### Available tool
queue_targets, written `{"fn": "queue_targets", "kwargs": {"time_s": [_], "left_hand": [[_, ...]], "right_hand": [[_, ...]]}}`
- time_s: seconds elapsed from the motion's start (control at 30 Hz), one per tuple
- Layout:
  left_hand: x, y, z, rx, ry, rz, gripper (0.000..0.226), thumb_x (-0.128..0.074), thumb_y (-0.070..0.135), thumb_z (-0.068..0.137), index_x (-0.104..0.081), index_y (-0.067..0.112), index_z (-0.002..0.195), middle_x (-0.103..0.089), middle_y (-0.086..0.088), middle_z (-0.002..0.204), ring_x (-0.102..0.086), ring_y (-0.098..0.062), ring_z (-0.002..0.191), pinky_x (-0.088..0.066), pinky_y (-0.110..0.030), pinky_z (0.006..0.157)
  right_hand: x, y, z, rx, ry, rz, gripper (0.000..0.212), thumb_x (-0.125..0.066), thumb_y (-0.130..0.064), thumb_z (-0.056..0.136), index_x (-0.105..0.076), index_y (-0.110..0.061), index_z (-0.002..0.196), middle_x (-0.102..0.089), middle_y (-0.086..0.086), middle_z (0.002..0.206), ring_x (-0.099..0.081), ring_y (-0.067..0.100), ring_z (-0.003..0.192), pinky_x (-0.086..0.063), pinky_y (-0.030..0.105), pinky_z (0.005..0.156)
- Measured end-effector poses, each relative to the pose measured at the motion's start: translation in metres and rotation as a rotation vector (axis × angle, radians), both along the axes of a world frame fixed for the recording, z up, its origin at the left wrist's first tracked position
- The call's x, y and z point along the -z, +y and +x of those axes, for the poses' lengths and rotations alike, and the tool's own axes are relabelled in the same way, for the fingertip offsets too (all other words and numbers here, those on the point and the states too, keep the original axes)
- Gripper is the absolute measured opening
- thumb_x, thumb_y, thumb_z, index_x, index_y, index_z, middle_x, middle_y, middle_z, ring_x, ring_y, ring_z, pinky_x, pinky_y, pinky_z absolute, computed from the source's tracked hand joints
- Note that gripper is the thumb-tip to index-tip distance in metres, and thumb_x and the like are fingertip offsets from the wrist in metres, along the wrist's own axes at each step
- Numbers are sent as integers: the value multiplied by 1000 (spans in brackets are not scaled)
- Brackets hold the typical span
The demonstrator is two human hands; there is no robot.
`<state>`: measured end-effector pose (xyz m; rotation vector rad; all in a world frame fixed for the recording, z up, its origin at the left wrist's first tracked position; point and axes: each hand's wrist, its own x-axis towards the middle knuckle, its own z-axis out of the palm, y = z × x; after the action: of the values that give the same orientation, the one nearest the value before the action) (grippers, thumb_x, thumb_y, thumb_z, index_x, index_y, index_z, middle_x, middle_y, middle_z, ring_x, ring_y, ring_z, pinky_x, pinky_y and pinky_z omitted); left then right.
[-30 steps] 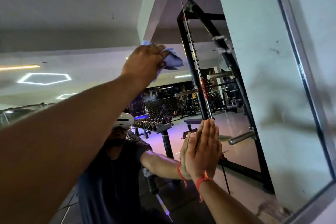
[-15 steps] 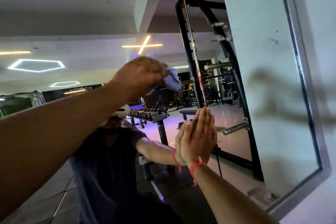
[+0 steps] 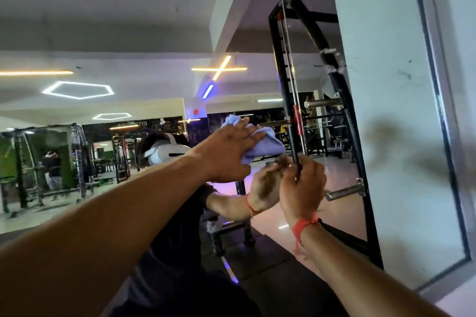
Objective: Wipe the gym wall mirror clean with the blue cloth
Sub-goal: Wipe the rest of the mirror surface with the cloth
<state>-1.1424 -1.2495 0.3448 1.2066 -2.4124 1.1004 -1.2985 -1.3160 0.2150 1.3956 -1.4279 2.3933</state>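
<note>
Plainly the blue cloth is soft, light and bunched, pinned flat to the mirror under the left hand; its straight, slightly spread fingers lie across it, folds bulging out past the fingertips. It would likely slip or ball up unless pressed through the palm. Just below those fingers, the right hand rests on the hard, slick glass, fingers close together, a red thread at its wrist.
</note>
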Motion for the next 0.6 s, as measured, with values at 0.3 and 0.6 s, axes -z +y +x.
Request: {"fn": "queue_targets", "kwargs": {"time_s": [0.3,0.6], "left_hand": [[-73,39,15,-177,22,-114,104,-71,25,92,4,13,163,-6,-7,172,-17,-29,155,-27,-37,117],[-117,45,104,-385,18,-431,65,-23,43,108,3,20,164,7,2,172,5,-18,159,-13,-42,125]], "right_hand": [[-108,48,97,-466,-40,-135,60,-47,-36,92,-47,-4,143,-55,18,142,-54,32,131,-44,33,99],[-196,18,70,-53,198,62,65,-36,-37,108,-9,-17,164,-4,11,172,-10,29,157,-20,44,123]]}}
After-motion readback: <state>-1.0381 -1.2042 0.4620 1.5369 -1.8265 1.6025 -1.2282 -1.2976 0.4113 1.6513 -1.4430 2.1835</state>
